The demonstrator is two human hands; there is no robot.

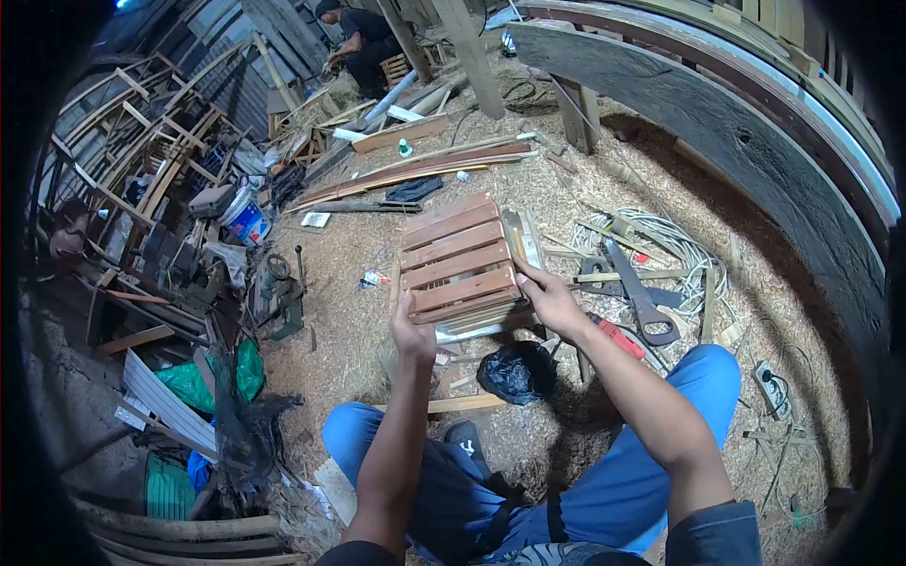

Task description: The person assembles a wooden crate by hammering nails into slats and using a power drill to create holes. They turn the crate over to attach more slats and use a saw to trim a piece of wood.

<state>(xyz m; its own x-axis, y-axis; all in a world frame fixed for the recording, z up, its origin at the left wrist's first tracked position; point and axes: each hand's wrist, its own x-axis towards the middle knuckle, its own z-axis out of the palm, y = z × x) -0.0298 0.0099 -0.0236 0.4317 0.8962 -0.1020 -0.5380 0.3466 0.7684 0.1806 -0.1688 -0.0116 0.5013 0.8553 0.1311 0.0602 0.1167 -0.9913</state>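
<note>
Dark weathered plank [684, 108], one, well beyond and right of your right hand [555, 304]. Slatted wooden crate [453, 246], reddish-brown, one, held between your two hands: your left hand [412, 332] gripping its near left corner, your right hand clasping its right edge. Handsaw [631, 283], one, lying right of your right hand. Black plastic bag [517, 374], one, between your hands and nearer you. Red-bodied tool [619, 340], one, near your right hand, partly covered.
</note>
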